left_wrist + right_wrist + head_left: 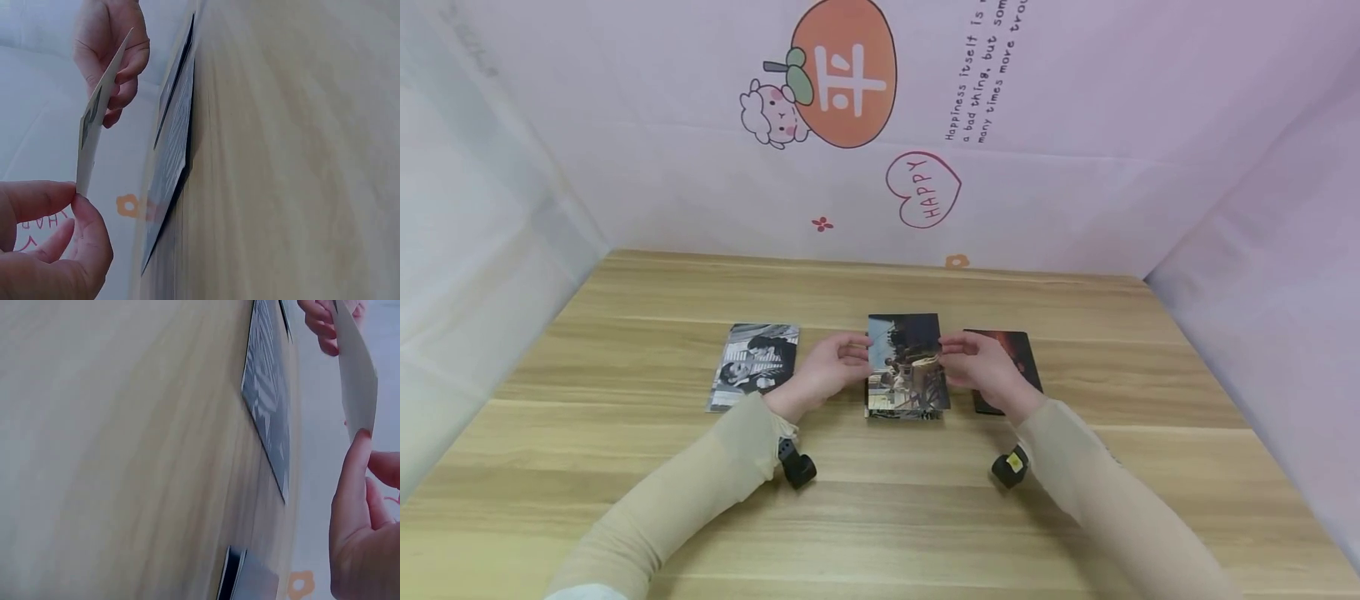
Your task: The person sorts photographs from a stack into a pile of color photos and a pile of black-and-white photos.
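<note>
A photo print [907,358] with a dark, colourful scene hangs between both hands, lifted off the table. My left hand [829,368] pinches its left edge between thumb and fingertip. At the opposite edge my right hand [988,367] pinches it the same way. Seen edge-on, the photo [94,125] is thin, and its pale back [357,378] shows in the right wrist view. Under it lies a black-and-white photo [269,400], mostly hidden in the head view. The right forearm and hand partly cover a dark, reddish photo stack [1021,352].
Left of the hands lies a black-and-white photo [758,362], overlapping another print. The wooden table [880,517] meets a white printed cloth [1037,208] at the back, with more cloth along both sides. Each wrist wears a black strap camera [798,468].
</note>
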Motion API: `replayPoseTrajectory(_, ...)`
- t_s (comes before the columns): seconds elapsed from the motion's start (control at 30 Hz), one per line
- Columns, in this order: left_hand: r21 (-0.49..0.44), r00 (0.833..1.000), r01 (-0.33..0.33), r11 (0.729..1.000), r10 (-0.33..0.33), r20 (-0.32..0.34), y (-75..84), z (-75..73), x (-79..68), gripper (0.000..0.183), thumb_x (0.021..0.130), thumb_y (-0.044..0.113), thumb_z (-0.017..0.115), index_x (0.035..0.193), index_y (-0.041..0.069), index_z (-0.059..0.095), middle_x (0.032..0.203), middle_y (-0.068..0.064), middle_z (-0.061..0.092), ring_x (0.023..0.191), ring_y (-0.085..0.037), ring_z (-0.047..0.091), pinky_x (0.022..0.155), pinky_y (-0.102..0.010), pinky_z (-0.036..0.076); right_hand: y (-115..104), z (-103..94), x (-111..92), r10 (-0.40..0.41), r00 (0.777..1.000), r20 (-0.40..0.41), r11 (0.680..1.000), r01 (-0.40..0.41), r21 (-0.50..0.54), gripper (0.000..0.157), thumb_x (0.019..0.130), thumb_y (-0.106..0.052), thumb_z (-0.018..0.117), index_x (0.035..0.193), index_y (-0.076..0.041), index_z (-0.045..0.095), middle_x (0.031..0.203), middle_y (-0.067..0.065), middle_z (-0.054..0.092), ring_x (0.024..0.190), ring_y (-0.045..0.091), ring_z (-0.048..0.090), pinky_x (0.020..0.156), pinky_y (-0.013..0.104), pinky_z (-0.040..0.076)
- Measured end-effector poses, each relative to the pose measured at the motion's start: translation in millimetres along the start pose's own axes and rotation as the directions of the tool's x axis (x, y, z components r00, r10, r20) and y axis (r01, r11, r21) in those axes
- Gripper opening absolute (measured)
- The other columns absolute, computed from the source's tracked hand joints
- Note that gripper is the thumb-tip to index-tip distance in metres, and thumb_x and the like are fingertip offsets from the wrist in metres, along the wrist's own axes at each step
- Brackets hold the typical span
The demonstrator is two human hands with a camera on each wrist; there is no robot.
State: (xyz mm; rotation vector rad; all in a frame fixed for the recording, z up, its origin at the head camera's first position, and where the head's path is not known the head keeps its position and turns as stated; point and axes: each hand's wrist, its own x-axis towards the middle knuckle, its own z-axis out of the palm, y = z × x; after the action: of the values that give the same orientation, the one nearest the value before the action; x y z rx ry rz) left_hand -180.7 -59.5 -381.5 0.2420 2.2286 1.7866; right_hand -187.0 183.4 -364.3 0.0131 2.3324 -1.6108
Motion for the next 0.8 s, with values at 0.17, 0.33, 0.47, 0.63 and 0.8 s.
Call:
replayPoseTrajectory(0.17,-0.001,1.000,-0.001,1.000,0.001,-0.006,2.1,11.8,1.9,0.044,0.086,-0.001,0.063,0.129,0.000,0.052,0.115,-0.019,0.058,0.105,-0.029,0.059,0.086,-0.034,0.054,5.9,-13.7,-6.4,-0.021,1.000,0.018,0.999,0.020,0.045,0.042,0.093,-0.009,0.057,0.133,0.000,0.047,0.121,0.014,0.055,0.098,0.012,0.059,0.081,0.028,0.056)
replayPoseTrajectory(0.33,-0.057,1.000,-0.006,0.998,0.007,0.014,7.5,27.3,6.6,0.044,0.085,-0.003,0.064,0.127,0.000,0.053,0.111,-0.017,0.060,0.101,-0.025,0.060,0.087,-0.032,0.054,14.8,-29.0,-11.7,-0.044,0.999,0.017,0.992,0.042,0.123,0.039,0.092,-0.008,0.059,0.128,0.002,0.049,0.104,0.000,0.059,0.088,0.003,0.060,0.075,0.024,0.057)
replayPoseTrajectory(0.47,-0.086,0.999,-0.016,0.996,0.020,0.041,12.6,39.5,11.1,0.045,0.085,-0.004,0.063,0.128,0.000,0.052,0.108,-0.015,0.059,0.098,-0.023,0.060,0.086,-0.030,0.054,19.3,-39.0,-16.2,-0.013,1.000,-0.007,0.995,0.014,0.102,0.039,0.094,-0.002,0.054,0.131,0.006,0.044,0.101,-0.003,0.058,0.086,-0.001,0.059,0.075,0.022,0.056)
replayPoseTrajectory(0.63,-0.077,0.999,-0.012,0.997,0.015,0.041,17.2,51.3,13.2,0.043,0.087,-0.003,0.062,0.128,0.003,0.053,0.106,-0.012,0.058,0.100,-0.024,0.060,0.086,-0.031,0.054,20.4,-48.8,-22.2,0.005,1.000,-0.006,0.995,-0.004,0.103,0.043,0.095,-0.002,0.052,0.134,0.008,0.039,0.098,-0.006,0.057,0.085,-0.003,0.059,0.074,0.020,0.055)
replayPoseTrajectory(0.8,-0.096,0.998,-0.009,0.995,0.015,0.057,15.9,61.8,17.5,0.041,0.087,-0.001,0.062,0.127,0.003,0.053,0.105,-0.011,0.057,0.102,-0.024,0.060,0.086,-0.031,0.054,24.7,-58.7,-26.0,0.002,1.000,-0.003,0.995,-0.002,0.095,0.045,0.095,-0.003,0.052,0.135,0.009,0.036,0.100,-0.008,0.056,0.085,-0.003,0.059,0.074,0.019,0.055)
